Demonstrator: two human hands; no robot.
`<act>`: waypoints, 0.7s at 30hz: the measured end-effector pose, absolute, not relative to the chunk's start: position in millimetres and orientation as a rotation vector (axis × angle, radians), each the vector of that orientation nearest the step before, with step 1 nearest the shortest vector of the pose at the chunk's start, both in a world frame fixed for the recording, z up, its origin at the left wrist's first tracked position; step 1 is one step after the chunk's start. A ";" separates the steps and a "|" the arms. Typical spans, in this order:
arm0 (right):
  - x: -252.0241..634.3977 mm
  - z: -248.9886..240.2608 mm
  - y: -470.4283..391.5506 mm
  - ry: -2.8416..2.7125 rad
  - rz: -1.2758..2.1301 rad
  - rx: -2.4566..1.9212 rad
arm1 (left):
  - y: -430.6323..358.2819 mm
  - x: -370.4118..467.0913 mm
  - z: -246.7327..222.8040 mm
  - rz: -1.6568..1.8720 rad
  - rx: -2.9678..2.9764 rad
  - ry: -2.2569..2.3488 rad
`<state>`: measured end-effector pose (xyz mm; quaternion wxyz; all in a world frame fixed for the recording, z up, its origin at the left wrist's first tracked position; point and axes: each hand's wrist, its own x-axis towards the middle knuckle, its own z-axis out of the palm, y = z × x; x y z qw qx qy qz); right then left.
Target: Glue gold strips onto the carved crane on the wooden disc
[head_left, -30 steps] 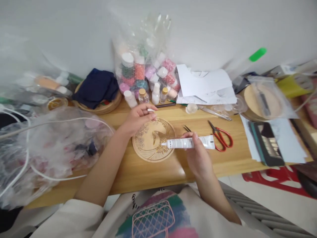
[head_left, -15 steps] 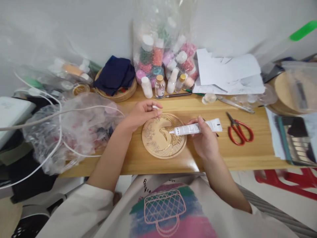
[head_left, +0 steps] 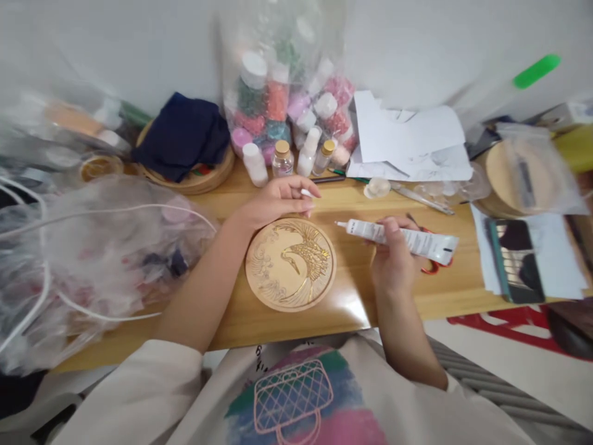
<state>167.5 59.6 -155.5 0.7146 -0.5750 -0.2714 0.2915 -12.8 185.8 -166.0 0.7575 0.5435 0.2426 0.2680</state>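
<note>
My left hand [head_left: 285, 201] is closed on a small white cap [head_left: 306, 193], just above the upper edge of a round wooden disc [head_left: 269, 247]. The disc lies flat on the table and bears a crane design with gold lines. In my right hand [head_left: 393, 253] is a white tube [head_left: 407, 238], its thin nozzle pointing left, clear of the disc. Partly hidden behind the tube and hand are red-handled scissors [head_left: 430, 267].
A crumpled plastic bag [head_left: 115, 247] and white cables lie at left. Behind stand small bottles [head_left: 282, 159], a bag of jars [head_left: 278, 102], dark cloth [head_left: 185, 136] and papers [head_left: 412, 139]. A phone [head_left: 516, 259] rests at right on the wooden table [head_left: 361, 278].
My right hand has moved the tube right, away from over the disc and across the scissors. The camera view has shifted, and my left hand now sits slightly right relative to the disc.
</note>
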 end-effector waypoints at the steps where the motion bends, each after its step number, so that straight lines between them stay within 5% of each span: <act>1: 166.4 -156.9 57.3 -0.636 0.599 -1.315 | 186.5 -13.9 -166.8 0.577 1.180 0.516; 8: 158.9 -160.7 49.9 -0.895 0.338 -1.473 | 189.9 -13.1 -165.9 0.592 1.078 0.508; 21: 153.0 -158.9 41.7 -0.993 0.427 -1.647 | 186.1 -11.6 -154.7 0.574 1.026 0.615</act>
